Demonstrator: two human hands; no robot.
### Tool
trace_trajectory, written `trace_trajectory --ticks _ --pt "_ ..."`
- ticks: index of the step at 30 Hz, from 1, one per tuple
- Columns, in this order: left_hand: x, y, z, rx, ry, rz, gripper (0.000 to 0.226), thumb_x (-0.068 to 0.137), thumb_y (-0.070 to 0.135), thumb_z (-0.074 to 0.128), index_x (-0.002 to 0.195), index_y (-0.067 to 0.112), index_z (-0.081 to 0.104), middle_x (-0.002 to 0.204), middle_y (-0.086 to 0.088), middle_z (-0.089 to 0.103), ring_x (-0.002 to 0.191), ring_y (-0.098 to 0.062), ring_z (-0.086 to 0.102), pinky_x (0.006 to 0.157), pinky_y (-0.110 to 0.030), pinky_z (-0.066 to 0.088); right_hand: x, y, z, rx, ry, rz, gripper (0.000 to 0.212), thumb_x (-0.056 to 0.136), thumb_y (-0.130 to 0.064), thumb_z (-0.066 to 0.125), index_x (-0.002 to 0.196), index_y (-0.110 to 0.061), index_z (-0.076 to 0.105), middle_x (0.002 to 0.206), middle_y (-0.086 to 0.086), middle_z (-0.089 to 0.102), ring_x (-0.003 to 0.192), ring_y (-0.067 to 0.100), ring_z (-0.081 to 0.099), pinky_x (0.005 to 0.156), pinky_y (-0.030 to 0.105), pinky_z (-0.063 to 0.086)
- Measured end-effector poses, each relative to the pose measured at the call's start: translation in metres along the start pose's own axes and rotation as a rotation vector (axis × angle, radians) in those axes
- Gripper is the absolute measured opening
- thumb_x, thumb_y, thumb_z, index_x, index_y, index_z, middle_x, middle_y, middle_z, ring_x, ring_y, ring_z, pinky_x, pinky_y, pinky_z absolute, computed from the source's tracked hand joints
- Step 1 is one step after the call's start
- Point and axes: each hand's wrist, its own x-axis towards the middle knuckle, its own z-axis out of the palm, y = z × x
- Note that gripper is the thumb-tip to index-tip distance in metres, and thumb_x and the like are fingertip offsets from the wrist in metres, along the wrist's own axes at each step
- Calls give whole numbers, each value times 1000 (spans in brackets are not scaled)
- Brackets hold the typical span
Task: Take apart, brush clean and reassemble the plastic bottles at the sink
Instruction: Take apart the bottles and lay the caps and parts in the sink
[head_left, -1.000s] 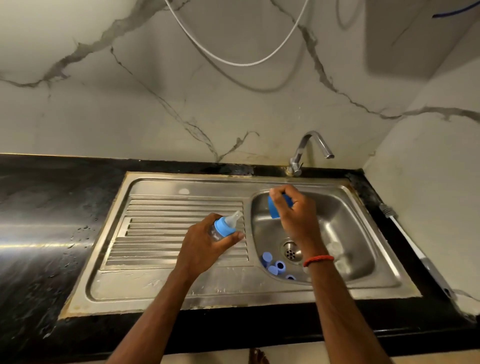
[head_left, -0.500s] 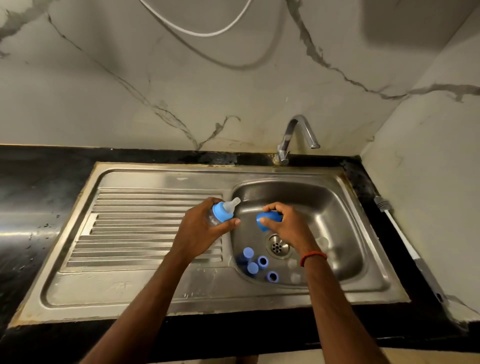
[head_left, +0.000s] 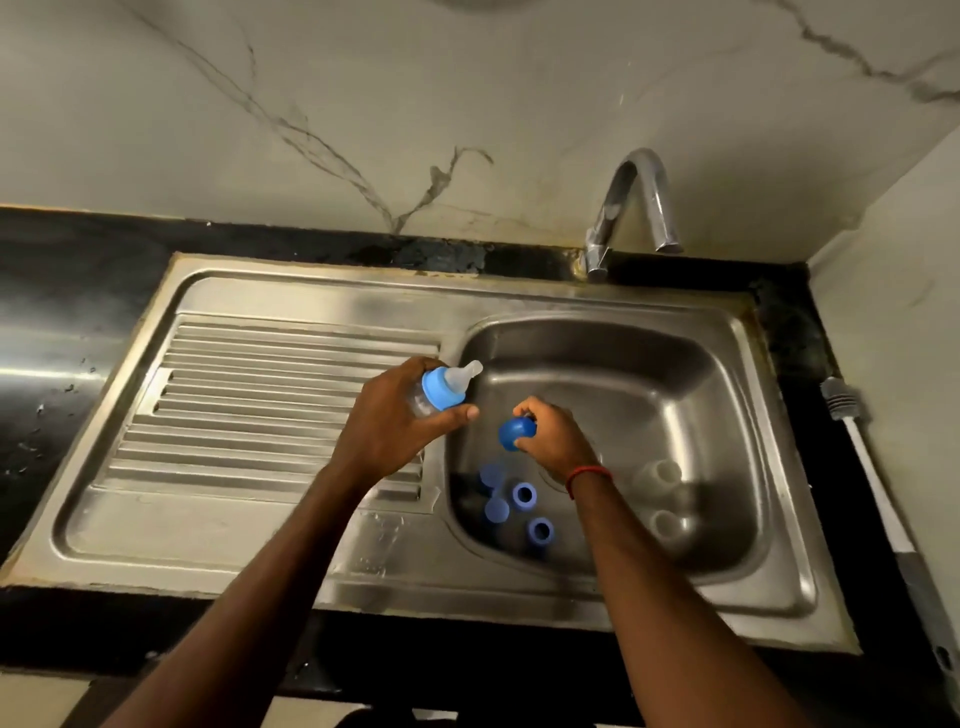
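My left hand (head_left: 389, 421) grips a small clear bottle (head_left: 440, 392) with a blue collar and a clear teat, tilted toward the basin at its left rim. My right hand (head_left: 553, 439) holds a round blue cap (head_left: 516, 434) over the steel sink basin (head_left: 717, 395), a little below and right of the bottle. On the basin floor lie several blue collars and caps (head_left: 523, 493) near the front left. Pale clear bottle parts (head_left: 662, 475) lie at the right of the basin.
A ribbed steel draining board (head_left: 249, 405) lies left of the basin. The tap (head_left: 631, 208) rises behind the basin against a marble wall. A long white-handled brush (head_left: 862, 457) lies on the black counter (head_left: 57, 322) along the right wall.
My right hand has moved down and left with the blue cap, lower into the basin. The left hand keeps the bottle at the basin's left rim. The camera has tilted closer.
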Motion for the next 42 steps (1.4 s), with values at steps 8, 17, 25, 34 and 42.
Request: trace_trajectory --ticks 8,17,25,34,42 --pt "10 -8 3 64 11 -20 59 72 64 79 114 25 65 100 13 68 87 -5 62 74 -21 48 43 13 36 -194 -118 -149 44 69 -4 76 110 -19 66 105 7 65 95 25 62 84 36 53" --pt "-2 -9 4 44 36 -36 55 72 62 83 112 28 66 100 14 70 91 -7 65 78 -35 53 50 16 51 -276 -171 -166 64 83 -5 66 139 -27 45 128 10 55 117 29 56 93 45 53" --pt "-5 -2 9 64 7 -6 58 72 68 78 113 29 65 101 16 69 91 -6 63 77 -31 53 43 21 50 -212 -127 -112 69 87 -7 63 144 -32 34 135 11 51 120 29 55 96 45 51" --pt "1 15 18 85 -33 -13 59 69 68 80 112 31 63 100 16 67 89 -3 61 74 -21 48 28 16 -1 -82 36 -78 62 84 -19 76 139 -21 47 124 12 63 114 28 61 94 41 52" --pt "-2 27 26 138 -41 -59 71 53 56 93 112 28 65 100 12 67 88 -9 60 73 -25 48 -9 -64 -70 512 -36 -102 33 93 -48 62 106 -18 66 92 7 72 65 13 66 55 25 49"
